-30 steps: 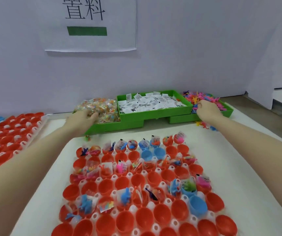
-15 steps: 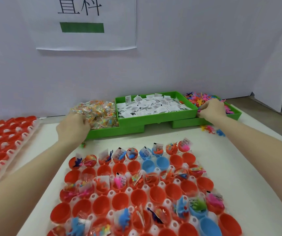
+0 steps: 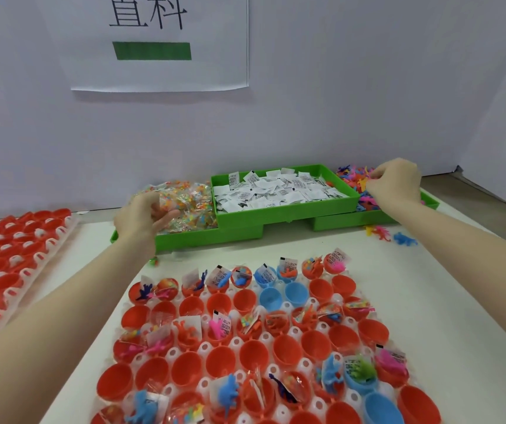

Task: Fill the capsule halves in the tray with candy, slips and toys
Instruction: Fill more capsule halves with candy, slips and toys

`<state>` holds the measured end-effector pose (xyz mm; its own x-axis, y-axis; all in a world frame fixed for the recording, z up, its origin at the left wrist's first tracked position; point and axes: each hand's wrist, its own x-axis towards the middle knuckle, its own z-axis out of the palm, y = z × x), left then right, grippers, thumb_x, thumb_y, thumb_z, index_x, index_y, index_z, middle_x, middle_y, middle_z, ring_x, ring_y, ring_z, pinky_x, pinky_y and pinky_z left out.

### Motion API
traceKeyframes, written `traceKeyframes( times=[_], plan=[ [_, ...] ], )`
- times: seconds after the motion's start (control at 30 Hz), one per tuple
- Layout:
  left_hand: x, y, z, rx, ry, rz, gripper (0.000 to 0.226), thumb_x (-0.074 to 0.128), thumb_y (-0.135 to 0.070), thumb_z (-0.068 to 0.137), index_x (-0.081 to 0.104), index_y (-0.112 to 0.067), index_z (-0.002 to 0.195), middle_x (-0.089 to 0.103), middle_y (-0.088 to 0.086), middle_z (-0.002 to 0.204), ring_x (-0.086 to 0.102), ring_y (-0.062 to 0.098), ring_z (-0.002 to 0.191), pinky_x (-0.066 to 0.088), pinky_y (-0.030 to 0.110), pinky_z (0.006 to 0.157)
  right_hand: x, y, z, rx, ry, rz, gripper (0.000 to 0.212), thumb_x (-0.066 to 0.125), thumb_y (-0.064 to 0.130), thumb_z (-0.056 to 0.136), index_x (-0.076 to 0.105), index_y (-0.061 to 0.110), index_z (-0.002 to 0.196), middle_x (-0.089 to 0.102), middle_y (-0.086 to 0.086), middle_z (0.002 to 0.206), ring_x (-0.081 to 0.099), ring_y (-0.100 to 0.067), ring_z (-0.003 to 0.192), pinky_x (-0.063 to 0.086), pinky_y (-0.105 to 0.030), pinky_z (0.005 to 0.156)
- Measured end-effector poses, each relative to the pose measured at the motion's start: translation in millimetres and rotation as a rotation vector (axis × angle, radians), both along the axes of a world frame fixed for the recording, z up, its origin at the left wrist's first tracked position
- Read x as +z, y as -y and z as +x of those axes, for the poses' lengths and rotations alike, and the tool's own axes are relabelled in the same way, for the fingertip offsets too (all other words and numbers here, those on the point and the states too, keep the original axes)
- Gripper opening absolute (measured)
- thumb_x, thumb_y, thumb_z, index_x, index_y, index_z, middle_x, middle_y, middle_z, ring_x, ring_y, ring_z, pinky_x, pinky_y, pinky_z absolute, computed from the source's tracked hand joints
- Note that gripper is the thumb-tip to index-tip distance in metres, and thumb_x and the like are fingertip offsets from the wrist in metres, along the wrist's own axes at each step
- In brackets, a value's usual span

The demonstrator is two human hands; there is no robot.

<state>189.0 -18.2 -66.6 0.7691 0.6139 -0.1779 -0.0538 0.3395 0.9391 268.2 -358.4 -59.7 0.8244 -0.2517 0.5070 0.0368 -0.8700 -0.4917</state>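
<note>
A white tray (image 3: 203,385) in front of me holds several red and blue capsule halves (image 3: 253,353); some contain candy, slips and toys, others are bare. At the back, green bins hold wrapped candy (image 3: 193,200), white paper slips (image 3: 279,191) and colourful rubber toys (image 3: 354,177). My left hand (image 3: 141,215) is at the candy bin with its fingers curled round clear candy packets. My right hand (image 3: 395,185) is raised over the toy bin, fingertips pinching small toys.
A second tray of red halves (image 3: 7,270) lies at the left. Loose toys (image 3: 380,232) lie on the table beside the toy bin, and a stray candy (image 3: 153,261) sits in front of the candy bin. A wall with a paper sign (image 3: 160,41) stands behind.
Both hands have lifted a little out of the bins. The left hand has turned and curled round candy packets; the right has risen from the toy pile with its fingertips pinched.
</note>
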Motion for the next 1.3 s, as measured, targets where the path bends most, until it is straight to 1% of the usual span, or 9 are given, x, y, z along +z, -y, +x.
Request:
traceKeyframes(
  times=[0.1, 0.27, 0.5, 0.67, 0.73, 0.8, 0.87, 1.03, 1.3],
  plan=[
    [2, 1, -2, -0.091, -0.013, -0.073, 0.018, 0.037, 0.005, 0.077, 0.045, -0.010, 0.071, 0.050, 0.007, 0.068, 0.058, 0.008, 0.047, 0.039, 0.008, 0.038, 3, -3, 1, 0.045, 0.017, -0.043, 0.021, 0.056, -0.007, 0.077, 0.071, -0.007, 0.091, 0.069, -0.021, 0.096, 0.063, -0.031, 0.091, 0.046, -0.033, 0.082],
    [5, 9, -9, -0.204, 0.048, -0.128, 0.021, 0.034, 0.006, 0.079, 0.044, -0.010, 0.068, 0.049, 0.007, 0.056, 0.050, 0.006, 0.032, 0.036, 0.009, 0.033, 15, -26, -3, 0.120, 0.118, 0.201, 0.018, 0.061, 0.003, 0.082, 0.072, 0.002, 0.096, 0.071, -0.013, 0.096, 0.063, -0.018, 0.084, 0.043, -0.021, 0.077],
    [4, 19, -14, -0.255, 0.089, -0.124, 0.024, 0.034, 0.012, 0.076, 0.048, -0.007, 0.080, 0.051, 0.012, 0.072, 0.061, 0.011, 0.042, 0.043, 0.010, 0.038, 22, -77, -9, 0.515, -0.278, 0.701, 0.022, 0.065, -0.010, 0.075, 0.068, -0.005, 0.096, 0.065, -0.006, 0.078, 0.060, -0.009, 0.065, 0.050, -0.009, 0.055],
    [3, 20, -16, -0.244, 0.142, -0.231, 0.028, 0.034, 0.015, 0.073, 0.048, -0.008, 0.082, 0.055, 0.016, 0.100, 0.069, 0.026, 0.079, 0.059, 0.025, 0.060, 12, -91, -3, 0.414, -0.393, 0.404, 0.024, 0.061, -0.009, 0.072, 0.067, -0.011, 0.095, 0.067, -0.018, 0.105, 0.060, -0.018, 0.084, 0.053, -0.034, 0.087],
    [4, 20, -18, -0.251, 0.168, -0.310, 0.032, 0.032, 0.013, 0.074, 0.050, -0.003, 0.096, 0.057, 0.019, 0.100, 0.070, 0.025, 0.072, 0.057, 0.022, 0.054, 9, -91, -2, 0.399, -0.393, 0.236, 0.024, 0.061, -0.007, 0.075, 0.069, -0.005, 0.098, 0.065, -0.015, 0.113, 0.059, -0.020, 0.094, 0.048, -0.030, 0.087],
    [6, 20, -21, -0.247, 0.162, -0.351, 0.051, 0.030, 0.009, 0.074, 0.043, 0.003, 0.122, 0.063, 0.017, 0.077, 0.066, 0.019, 0.052, 0.050, 0.016, 0.044, 9, -90, -2, 0.404, -0.394, 0.118, 0.025, 0.063, -0.002, 0.078, 0.068, 0.002, 0.103, 0.062, -0.012, 0.121, 0.057, -0.023, 0.106, 0.043, -0.027, 0.086],
    [7, 17, -22, -0.222, 0.132, -0.343, 0.061, 0.032, 0.006, 0.069, 0.039, 0.004, 0.130, 0.061, 0.011, 0.060, 0.057, 0.012, 0.038, 0.043, 0.012, 0.037, 10, -89, 0, 0.416, -0.431, 0.046, 0.028, 0.065, 0.002, 0.081, 0.066, 0.002, 0.109, 0.057, -0.011, 0.128, 0.053, -0.025, 0.115, 0.040, -0.029, 0.091],
    [14, 15, -31, -0.243, 0.085, -0.296, 0.019, 0.031, 0.003, 0.076, 0.047, -0.004, 0.082, 0.049, 0.007, 0.056, 0.048, 0.009, 0.033, 0.038, 0.011, 0.034, 12, -93, 6, 0.371, -0.488, -0.092, 0.026, 0.064, 0.007, 0.084, 0.065, -0.006, 0.107, 0.061, -0.016, 0.122, 0.055, -0.029, 0.114, 0.046, -0.035, 0.094],
    [14, 10, -48, -0.278, 0.024, -0.081, 0.027, 0.031, 0.007, 0.077, 0.034, -0.016, 0.064, 0.043, 0.003, 0.051, 0.044, 0.005, 0.033, 0.033, 0.009, 0.032, 15, -83, 9, 0.345, -0.311, -0.075, 0.010, 0.065, 0.022, 0.084, 0.061, 0.015, 0.079, 0.065, -0.005, 0.093, 0.058, -0.022, 0.090, 0.046, -0.032, 0.078]
  ],
)
